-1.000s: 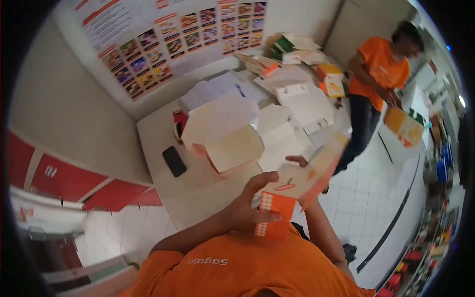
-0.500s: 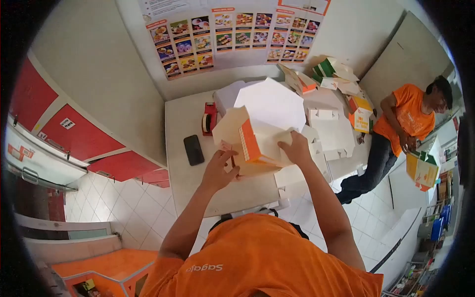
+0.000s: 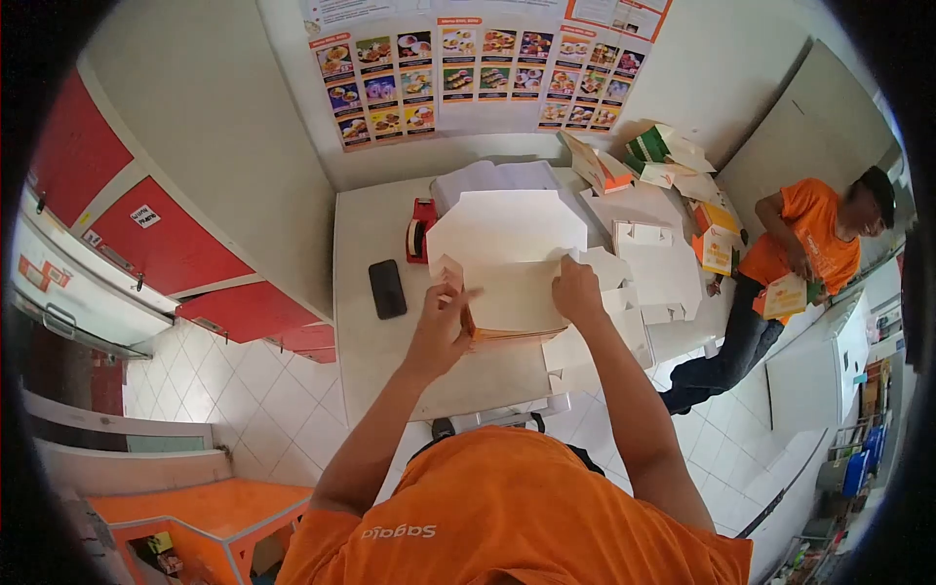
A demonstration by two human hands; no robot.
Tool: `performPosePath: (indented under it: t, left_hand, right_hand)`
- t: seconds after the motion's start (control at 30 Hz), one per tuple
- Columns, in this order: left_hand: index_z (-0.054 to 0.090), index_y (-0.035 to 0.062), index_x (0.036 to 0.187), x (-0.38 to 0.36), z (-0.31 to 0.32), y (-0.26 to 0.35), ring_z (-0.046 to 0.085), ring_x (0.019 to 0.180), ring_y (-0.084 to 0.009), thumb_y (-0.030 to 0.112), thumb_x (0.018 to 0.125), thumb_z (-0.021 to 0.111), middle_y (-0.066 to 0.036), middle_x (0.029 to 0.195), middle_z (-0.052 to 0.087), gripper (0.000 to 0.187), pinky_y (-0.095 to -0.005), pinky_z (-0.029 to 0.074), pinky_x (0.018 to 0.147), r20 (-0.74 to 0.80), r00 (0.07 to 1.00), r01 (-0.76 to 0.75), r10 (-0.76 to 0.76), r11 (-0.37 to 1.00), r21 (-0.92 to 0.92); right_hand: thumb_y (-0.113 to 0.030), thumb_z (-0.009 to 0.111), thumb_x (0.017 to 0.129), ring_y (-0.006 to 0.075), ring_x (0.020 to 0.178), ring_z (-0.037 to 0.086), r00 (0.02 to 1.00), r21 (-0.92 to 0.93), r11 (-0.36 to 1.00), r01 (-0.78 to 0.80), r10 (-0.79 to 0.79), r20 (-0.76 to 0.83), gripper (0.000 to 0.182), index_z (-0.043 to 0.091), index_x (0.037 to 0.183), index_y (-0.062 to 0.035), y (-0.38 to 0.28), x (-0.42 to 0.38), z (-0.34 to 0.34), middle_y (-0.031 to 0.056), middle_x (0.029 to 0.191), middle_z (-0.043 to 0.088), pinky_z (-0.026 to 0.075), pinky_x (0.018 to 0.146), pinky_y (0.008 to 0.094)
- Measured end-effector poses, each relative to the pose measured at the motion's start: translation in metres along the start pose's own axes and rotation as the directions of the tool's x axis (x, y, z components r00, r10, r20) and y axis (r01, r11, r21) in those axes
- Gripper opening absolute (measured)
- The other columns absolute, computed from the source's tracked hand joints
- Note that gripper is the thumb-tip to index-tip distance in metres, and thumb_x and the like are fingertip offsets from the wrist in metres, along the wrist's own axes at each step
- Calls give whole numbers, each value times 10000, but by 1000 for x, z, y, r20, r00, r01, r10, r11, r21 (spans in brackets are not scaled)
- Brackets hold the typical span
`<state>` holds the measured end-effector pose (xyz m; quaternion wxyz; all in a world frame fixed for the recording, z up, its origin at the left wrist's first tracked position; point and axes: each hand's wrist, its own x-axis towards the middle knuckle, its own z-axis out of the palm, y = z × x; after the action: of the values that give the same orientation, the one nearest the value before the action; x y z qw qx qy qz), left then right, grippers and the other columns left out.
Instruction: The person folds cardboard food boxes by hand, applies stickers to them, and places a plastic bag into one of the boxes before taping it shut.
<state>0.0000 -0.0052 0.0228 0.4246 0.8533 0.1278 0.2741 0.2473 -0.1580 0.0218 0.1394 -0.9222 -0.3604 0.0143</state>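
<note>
One white table (image 3: 366, 356) carries one open carton (image 3: 514, 300), which lies at twelve o'clock from the wearer's orange shirt (image 3: 517, 487). The right hand (image 3: 577, 290) grips the carton's right edge; the left hand (image 3: 441, 327) is at its left side, but whether its fingers pinch, one cannot tell. From the carton, one phone (image 3: 388, 290) lies at nine o'clock, one red tape dispenser (image 3: 420, 234) at ten. "Menu" heads one wall poster (image 3: 478, 107) at twelve; the shirt seems to read "Sagaja".
</note>
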Motion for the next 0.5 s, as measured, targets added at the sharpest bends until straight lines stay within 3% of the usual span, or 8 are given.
performPosePath:
  t: [0.03,0.1,0.2,0.3,0.43,0.5]
  left_hand:
    - [651,219,1297,-7,3,-4,520,1062,-287,-19,767,735,-100,1169,512,587,-400,477,922,5,1000,0,0,1000,4]
    - [701,224,1282,-17,8,-11,488,1009,-275,-55,774,710,-96,1168,486,579,-403,446,911,19,985,-170,170,970,172]
    - [737,206,1249,-27,10,-7,474,963,-259,-65,796,687,-104,1171,486,531,-395,440,887,-22,994,-98,110,941,324]
    - [715,225,1303,-30,14,-1,512,1006,-293,-17,834,655,-122,1219,509,531,-445,425,919,-17,1000,21,-16,955,297]
    - [700,216,1335,-29,24,-9,509,1024,-294,-18,872,624,-141,1285,509,524,-444,419,965,-26,999,-17,23,978,210]
    - [649,148,1386,-29,29,-11,520,1101,-308,-13,906,593,-166,1373,484,510,-451,403,1017,-51,999,12,-7,995,104]
  right_hand:
    - [-81,582,886,476,880,705,999,12,1000,-15,15,-28,209,570,1058,36,0,-1,3,316,913,683,583,800,543]
    - [-86,571,898,470,877,709,999,9,1000,3,-3,-34,194,576,1051,31,-3,-3,0,303,914,690,587,806,533]
    - [-106,549,928,451,870,720,1000,-33,999,0,0,-7,180,593,1049,19,-16,-7,-8,277,929,706,596,811,508]
    - [-135,530,959,425,860,731,998,-49,997,-63,64,19,186,613,1050,4,-21,-10,-2,248,952,722,605,808,476]
    - [-223,556,982,417,873,733,993,32,993,-115,114,31,255,633,1074,1,-18,-11,4,219,940,735,600,824,478]
    - [-294,582,978,424,893,727,995,60,993,-97,95,43,329,635,1095,9,-15,-14,-3,226,953,733,590,832,491]
